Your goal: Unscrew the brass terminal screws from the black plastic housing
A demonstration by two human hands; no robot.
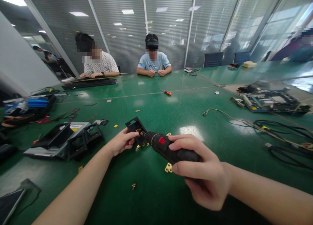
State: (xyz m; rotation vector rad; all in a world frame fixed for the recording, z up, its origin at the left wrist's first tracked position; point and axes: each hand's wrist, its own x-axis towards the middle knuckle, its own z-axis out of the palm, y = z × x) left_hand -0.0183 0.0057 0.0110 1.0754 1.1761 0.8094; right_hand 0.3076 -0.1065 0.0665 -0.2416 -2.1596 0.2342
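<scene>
My right hand (204,171) is wrapped round a black cordless drill (168,150) with a red switch on top. The drill points left and away from me, its chuck close against a small black plastic housing (134,123). The bit's tip is hidden behind the chuck. My left hand (124,140) pinches the near left side of that housing, thumb on top. Small brass-coloured pieces show inside it. Several brass terminal pieces (168,168) lie under and beside the drill. Crossed brass screws (133,186) rest on the table nearer me.
Black frames and a grey case (80,136) sit at the left. An orange screwdriver (167,93) lies mid-table. Circuit boards (271,100) and black cables (283,127) spread along the right. Two people sit across the green table (186,104), one handling long dark strips (90,84).
</scene>
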